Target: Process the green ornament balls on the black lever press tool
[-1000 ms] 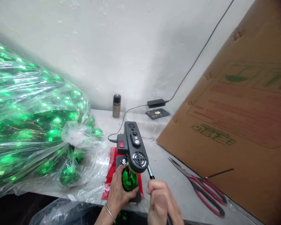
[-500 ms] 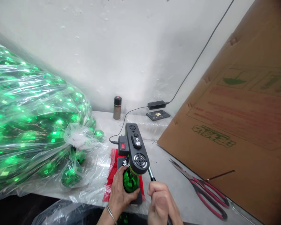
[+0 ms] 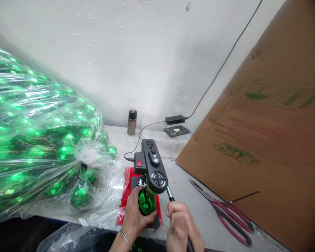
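Note:
A shiny green faceted ball ornament (image 3: 147,203) sits beneath the head of a small black bench machine (image 3: 154,164) with a red switch. My left hand (image 3: 135,210), a metal bangle at its wrist, curls its fingers and thumb around the ball's left side and front. My right hand (image 3: 182,224) is closed in a fist around the machine's lever (image 3: 170,194), a metal rod with a black grip. Red sheeting (image 3: 125,199) lies under the machine's base. The contact between the ball's top and the machine is partly hidden by the head.
On the left bulges a clear plastic bag (image 3: 42,105) of green ornaments, several lying by its knotted neck. Scissors (image 3: 225,217) lie right, beside a leaning cardboard box (image 3: 265,133). Against the wall stand a bottle (image 3: 132,122), a power adapter (image 3: 175,120) with cable, and a phone (image 3: 176,130).
The camera view has shifted very slightly. Both hands keep their grips on the ball and the lever, with no clear movement of either.

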Motion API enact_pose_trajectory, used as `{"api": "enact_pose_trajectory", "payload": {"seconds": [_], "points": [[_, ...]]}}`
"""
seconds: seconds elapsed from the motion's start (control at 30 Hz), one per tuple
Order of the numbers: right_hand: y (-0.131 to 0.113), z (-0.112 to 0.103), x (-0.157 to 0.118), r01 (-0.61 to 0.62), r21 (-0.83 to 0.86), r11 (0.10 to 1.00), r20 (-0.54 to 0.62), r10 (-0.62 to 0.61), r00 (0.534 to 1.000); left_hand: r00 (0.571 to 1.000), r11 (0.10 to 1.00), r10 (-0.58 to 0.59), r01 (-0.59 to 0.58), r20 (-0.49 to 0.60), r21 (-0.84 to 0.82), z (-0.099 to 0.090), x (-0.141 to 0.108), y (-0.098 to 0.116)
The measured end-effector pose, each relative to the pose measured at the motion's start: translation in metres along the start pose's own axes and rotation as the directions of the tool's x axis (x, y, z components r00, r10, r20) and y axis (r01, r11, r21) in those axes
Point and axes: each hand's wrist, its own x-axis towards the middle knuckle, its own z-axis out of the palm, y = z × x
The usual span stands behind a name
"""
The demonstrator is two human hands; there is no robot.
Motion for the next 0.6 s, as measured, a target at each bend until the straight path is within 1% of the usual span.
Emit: {"api": "enact_pose_trajectory", "payload": {"seconds": [0.13,0.33,0.6], "points": [[0.0001,0.0007,-0.0010,-0.017,-0.003,1.000,-0.001,0.017,1.000,1.000,1.000,0.000,0.000,-0.010,0.001,0.0035,-0.0007,-0.0003],[0.0018,0.0064,-0.0010,0.009,0.036,0.999,-0.082,-0.006,0.997,1.000,1.000,-0.022,0.022,-0.019,-0.001,0.0081,-0.0023,-0.0016],[0.0012,0.0090,0.0010,0.004,0.065,0.998,-0.113,0.004,0.994,1.000,1.000,-0.011,0.011,-0.021,-0.023,0.0071,-0.0014,0.0000]]}}
